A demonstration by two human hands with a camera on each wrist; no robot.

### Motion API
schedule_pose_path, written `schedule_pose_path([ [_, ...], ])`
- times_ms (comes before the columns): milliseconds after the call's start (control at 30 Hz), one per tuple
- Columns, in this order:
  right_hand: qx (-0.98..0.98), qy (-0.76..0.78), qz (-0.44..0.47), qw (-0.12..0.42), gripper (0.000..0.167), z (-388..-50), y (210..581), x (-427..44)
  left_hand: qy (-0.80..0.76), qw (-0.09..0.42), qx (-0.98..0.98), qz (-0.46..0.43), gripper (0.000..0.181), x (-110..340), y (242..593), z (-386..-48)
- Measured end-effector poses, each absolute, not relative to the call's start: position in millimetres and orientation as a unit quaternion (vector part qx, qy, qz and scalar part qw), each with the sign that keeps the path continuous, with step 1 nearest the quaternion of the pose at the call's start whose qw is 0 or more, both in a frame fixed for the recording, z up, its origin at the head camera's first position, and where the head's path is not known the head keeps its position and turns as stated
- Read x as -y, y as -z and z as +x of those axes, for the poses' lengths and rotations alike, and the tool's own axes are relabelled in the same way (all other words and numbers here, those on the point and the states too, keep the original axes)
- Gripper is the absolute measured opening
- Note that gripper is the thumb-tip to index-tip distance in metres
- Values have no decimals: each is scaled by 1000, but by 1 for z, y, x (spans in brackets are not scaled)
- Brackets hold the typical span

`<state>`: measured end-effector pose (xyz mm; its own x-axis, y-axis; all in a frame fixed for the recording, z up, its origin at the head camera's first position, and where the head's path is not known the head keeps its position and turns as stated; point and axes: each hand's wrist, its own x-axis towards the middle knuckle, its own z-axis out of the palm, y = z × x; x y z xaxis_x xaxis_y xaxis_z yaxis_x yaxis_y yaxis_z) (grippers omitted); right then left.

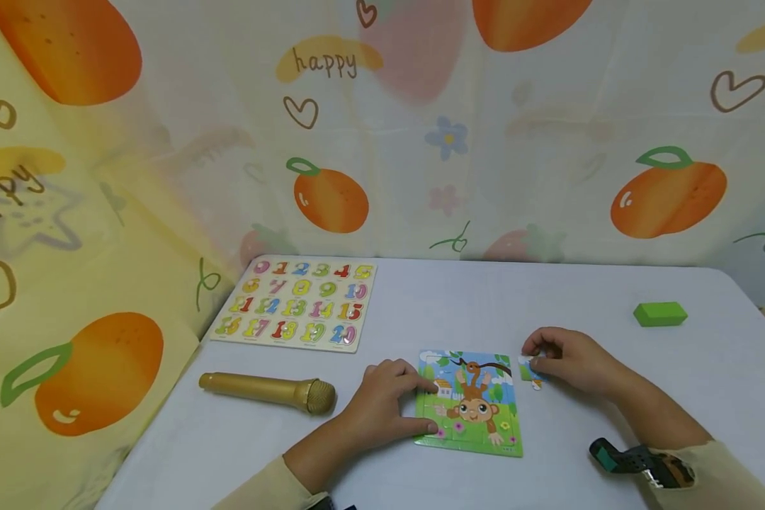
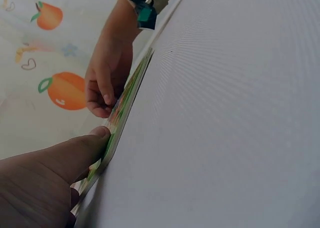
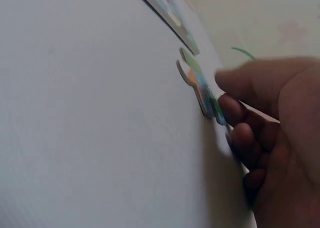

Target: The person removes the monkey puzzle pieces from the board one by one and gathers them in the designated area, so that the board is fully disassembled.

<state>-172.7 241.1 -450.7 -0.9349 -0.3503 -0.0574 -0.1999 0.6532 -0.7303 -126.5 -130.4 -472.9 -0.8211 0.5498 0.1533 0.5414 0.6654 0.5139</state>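
Observation:
A square monkey jigsaw puzzle (image 1: 468, 425) lies on the white table. My left hand (image 1: 382, 407) rests at its left edge, thumb and index finger spread apart on its face. In the left wrist view, that thumb (image 2: 100, 133) presses on the board's edge; the other fingers are partly hidden. Just right of the board, my right hand (image 1: 574, 358) has its thumb and curled index finger at a small jigsaw piece (image 1: 525, 370) with green, blue and orange on it. In the right wrist view, the piece (image 3: 197, 80) sticks out from the fingertips, low over the tabletop.
A gold toy microphone (image 1: 261, 392) lies left of my left hand. Behind it is a number board (image 1: 293, 301) with coloured numerals. A green block (image 1: 659, 314) sits at the right rear. A fruit-printed curtain (image 1: 408, 177) hangs along the table's far edge (image 1: 484, 263).

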Motion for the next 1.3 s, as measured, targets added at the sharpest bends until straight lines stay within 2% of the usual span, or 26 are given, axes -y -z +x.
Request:
schedule_pose_path([
  [233,-899,391,-171,98,28,-175,454,-248,-288,15,-910,299,51,130,470,-126],
  [533,-885,421,-154,123,24,-179,450,-251,-276,19,-911,305,54,133,469,-128],
  [767,-873,440,-154,143,24,-181,447,-253,-286,23,-901,324,48,126,465,-128],
  [967,-864,452,-160,152,25,-183,447,-254,-276,16,-899,340,42,113,466,-126],
  [1300,-854,465,-154,175,27,-183,443,-255,-264,-2,-897,355,42,100,472,-123],
])
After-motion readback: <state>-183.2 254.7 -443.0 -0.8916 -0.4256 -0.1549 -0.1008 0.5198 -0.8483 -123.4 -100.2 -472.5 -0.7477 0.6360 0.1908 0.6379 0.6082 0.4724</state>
